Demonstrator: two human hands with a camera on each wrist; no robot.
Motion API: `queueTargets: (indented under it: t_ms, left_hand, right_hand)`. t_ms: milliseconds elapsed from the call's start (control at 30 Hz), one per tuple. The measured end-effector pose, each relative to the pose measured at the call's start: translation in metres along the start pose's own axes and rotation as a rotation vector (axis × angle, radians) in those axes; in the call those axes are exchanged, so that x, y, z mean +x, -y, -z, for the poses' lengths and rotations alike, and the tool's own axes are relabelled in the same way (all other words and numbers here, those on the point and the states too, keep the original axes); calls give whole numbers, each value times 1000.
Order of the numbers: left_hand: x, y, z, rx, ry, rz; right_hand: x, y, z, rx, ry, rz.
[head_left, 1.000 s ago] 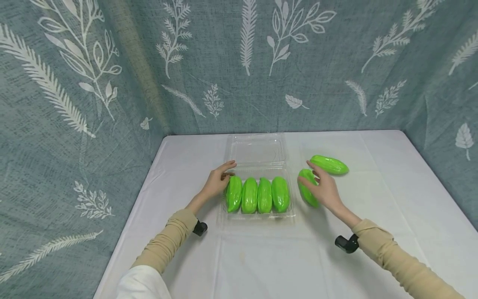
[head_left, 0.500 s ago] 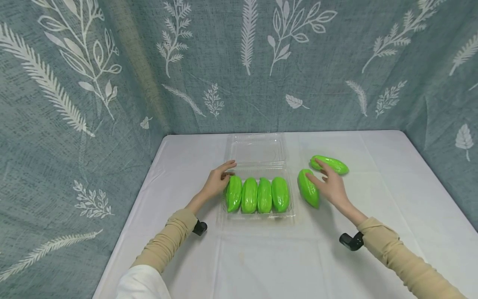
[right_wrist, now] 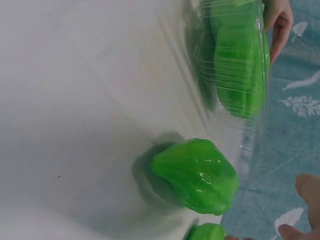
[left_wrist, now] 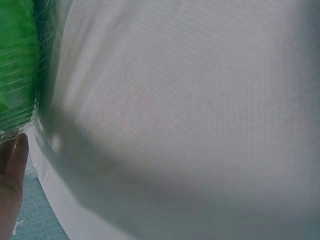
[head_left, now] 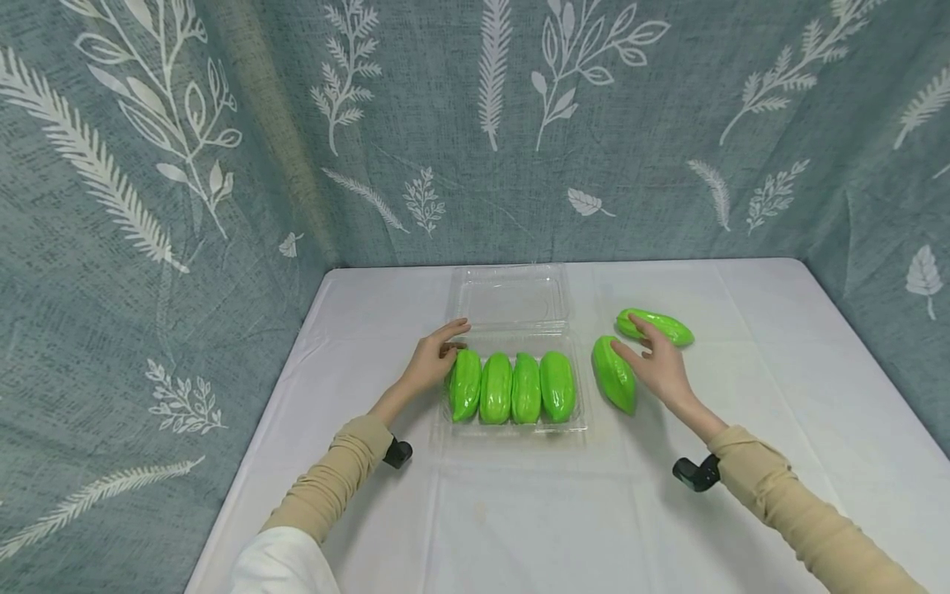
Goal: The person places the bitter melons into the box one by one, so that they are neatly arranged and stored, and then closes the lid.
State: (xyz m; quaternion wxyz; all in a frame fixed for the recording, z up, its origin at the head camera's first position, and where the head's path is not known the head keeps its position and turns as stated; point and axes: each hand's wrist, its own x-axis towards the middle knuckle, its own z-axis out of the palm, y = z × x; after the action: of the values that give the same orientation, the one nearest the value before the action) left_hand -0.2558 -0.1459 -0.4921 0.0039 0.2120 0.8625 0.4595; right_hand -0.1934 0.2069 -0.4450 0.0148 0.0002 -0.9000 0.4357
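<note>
A clear plastic clamshell box (head_left: 512, 431) holds a row of glossy green, ridged, gourd-like pieces (head_left: 496, 388). My left hand (head_left: 430, 359) rests at its left rim, fingers fairly straight; a fingertip meets the box wall in the left wrist view. Right of the box, one loose green gourd-like piece (head_left: 614, 375) lies lengthwise, and another (head_left: 664, 328) lies crosswise behind it. My right hand (head_left: 659, 367) hovers over these two with thumb and fingers spread. In the right wrist view, the fingers (right_wrist: 310, 187) are apart from the nearer loose piece (right_wrist: 200, 175).
The box's clear lid (head_left: 512, 297) lies folded back behind it. A white cloth covers the table (head_left: 519, 511). Blue-grey leaf-patterned curtains (head_left: 475, 198) stand along the back and sides.
My right hand has moved right and away from the nearer loose green piece, uncovering it, and stays over the pair. The left hand and the box have not visibly moved.
</note>
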Motion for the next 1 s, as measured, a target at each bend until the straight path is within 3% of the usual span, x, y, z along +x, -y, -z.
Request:
queueTargets:
  t_ms: [1000]
  left_hand:
    - [-1, -1, 0, -4, -2, 0]
  right_hand:
    - [5, -20, -15, -6, 163, -151]
